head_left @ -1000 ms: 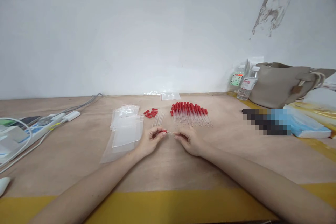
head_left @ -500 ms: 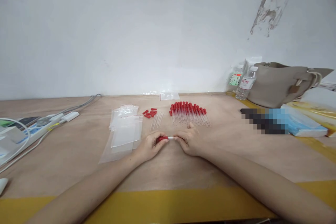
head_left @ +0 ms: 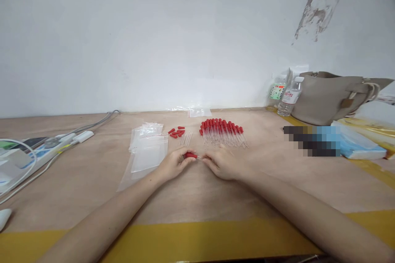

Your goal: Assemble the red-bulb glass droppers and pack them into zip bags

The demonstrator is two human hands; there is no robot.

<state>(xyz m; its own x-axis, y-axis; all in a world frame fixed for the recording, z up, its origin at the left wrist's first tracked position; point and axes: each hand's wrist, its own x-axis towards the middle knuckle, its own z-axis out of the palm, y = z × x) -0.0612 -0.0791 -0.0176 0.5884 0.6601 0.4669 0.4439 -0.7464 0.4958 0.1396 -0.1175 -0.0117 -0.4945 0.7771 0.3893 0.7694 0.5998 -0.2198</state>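
Observation:
Between thumb and fingers, my left hand (head_left: 175, 162) pinches a red rubber bulb (head_left: 191, 155). My right hand (head_left: 224, 162) is closed on the thin clear glass tube (head_left: 199, 157) that meets the bulb's narrow end; the tube's far part is hidden by the fingers. Just beyond the hands lie several loose red bulbs (head_left: 176, 132) and a few bare glass tubes (head_left: 185, 138). To their right, many finished droppers with red bulbs (head_left: 221, 125) rest side by side, their tubes pointing toward me.
Clear zip bags (head_left: 148, 155) lie left of the loose bulbs. A power strip (head_left: 46, 156) with cables sits at the far left. On the right are water bottles (head_left: 290, 97), a grey bag (head_left: 324, 98) and a blue packet (head_left: 359, 144). Yellow tape (head_left: 197, 240) runs along the front edge.
Both hands have shifted slightly away from me with the bulb and tube. Less of the glass tube shows between my fingers now.

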